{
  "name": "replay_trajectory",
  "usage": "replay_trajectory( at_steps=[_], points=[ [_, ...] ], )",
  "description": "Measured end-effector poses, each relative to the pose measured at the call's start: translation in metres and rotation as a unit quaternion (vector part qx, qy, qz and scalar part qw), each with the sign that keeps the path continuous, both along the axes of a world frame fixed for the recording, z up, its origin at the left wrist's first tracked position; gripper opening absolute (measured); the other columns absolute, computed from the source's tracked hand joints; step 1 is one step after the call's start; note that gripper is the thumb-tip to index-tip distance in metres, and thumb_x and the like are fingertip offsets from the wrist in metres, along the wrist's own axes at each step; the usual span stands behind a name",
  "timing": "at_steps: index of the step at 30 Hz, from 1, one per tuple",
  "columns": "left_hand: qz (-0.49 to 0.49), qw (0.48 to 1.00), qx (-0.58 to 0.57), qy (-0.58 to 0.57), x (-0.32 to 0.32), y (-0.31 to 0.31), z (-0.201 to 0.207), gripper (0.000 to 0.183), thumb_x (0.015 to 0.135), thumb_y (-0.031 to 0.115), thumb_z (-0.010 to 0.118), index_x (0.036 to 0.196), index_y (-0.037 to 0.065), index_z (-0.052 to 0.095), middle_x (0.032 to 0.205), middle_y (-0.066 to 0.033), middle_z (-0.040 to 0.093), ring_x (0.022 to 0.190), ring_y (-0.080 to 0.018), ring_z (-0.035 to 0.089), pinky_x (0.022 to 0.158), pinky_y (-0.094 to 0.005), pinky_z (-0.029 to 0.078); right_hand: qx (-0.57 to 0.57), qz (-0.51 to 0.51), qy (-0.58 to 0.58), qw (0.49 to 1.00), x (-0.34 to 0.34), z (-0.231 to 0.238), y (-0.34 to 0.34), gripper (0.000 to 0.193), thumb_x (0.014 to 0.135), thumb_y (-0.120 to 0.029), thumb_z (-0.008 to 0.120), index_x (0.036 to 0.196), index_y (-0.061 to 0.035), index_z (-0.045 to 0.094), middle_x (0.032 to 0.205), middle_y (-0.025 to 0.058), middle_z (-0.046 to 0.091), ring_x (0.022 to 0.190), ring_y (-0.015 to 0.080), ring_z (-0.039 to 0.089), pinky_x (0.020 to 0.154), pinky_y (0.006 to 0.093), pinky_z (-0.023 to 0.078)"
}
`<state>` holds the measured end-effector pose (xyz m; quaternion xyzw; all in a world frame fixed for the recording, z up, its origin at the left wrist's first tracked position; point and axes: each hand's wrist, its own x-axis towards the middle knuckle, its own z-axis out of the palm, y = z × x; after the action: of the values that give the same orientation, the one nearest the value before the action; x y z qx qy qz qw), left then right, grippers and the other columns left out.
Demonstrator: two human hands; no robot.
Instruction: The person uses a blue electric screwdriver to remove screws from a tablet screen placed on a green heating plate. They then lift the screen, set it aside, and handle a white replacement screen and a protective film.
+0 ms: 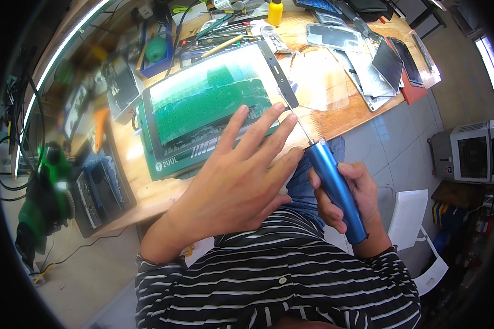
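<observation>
My left hand [241, 164] lies over the near edge of a tablet-like glass panel [283, 79], its fingers spread and fingertips by the panel's near right corner. The panel has a dark border and a clear middle with a cloudy, streaky film, through which green shows. Underneath it is a green work mat [186, 165] on the wooden bench. My right hand [361, 189] is closed round a blue cylindrical handheld tool [337, 189]. From its upper end a thin metal shaft runs towards the panel's right edge, close to my left fingertips; whether its tip touches the glass I cannot tell.
Several loose screens and phone parts [387, 66] are spread at the bench's right. Behind the panel lie hand tools [222, 44] and a yellow bottle [275, 12]. A dark tray [101, 186] and a green machine [45, 192] stand left. A white chair [409, 216] is at right.
</observation>
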<state>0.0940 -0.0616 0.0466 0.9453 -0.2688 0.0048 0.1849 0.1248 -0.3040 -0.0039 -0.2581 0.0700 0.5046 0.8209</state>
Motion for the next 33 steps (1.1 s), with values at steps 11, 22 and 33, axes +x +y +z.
replay_trajectory(
  at_steps=[11, 22, 33],
  points=[
    [-0.024, 0.978, -0.119, -0.172, -0.004, 0.004, -0.002, 0.04, 0.075, 0.02, 0.078, 0.11, 0.005, 0.065, 0.129, -0.0148, 0.063, 0.116, -0.0364, 0.059, 0.099, -0.0505, 0.048, -0.134, 0.047, -0.215, 0.966, 0.0, 0.018, -0.026, 0.044, 0.099, -0.038, 0.05, 0.101, 0.0051, 0.059, 0.056, 0.0129, 0.059, 0.039, 0.0162, 0.054, 0.037, 0.0247, 0.044],
    [-0.169, 0.972, -0.104, 0.124, -0.06, 0.001, -0.028, 0.017, 0.086, 0.018, 0.067, 0.081, 0.006, 0.056, 0.074, -0.0059, 0.052, 0.07, -0.0241, 0.056, 0.066, -0.036, 0.048, -0.166, 0.476, -0.517, 0.692, 0.009, 0.016, -0.043, 0.04, 0.102, -0.042, 0.057, 0.115, -0.0051, 0.063, 0.061, 0.0058, 0.063, 0.051, 0.0209, 0.062, 0.047, 0.0327, 0.045],
    [-0.198, 0.945, -0.112, 0.236, -0.121, 0.007, -0.027, 0.013, 0.088, 0.019, 0.065, 0.091, 0.007, 0.06, 0.078, -0.0067, 0.057, 0.076, -0.0277, 0.062, 0.067, -0.0395, 0.052, -0.087, 0.562, -0.504, 0.65, -0.015, 0.014, -0.062, 0.037, 0.104, -0.035, 0.054, 0.125, -0.0053, 0.058, 0.063, 0.0081, 0.064, 0.056, 0.0233, 0.065, 0.053, 0.0346, 0.048]
  ],
)
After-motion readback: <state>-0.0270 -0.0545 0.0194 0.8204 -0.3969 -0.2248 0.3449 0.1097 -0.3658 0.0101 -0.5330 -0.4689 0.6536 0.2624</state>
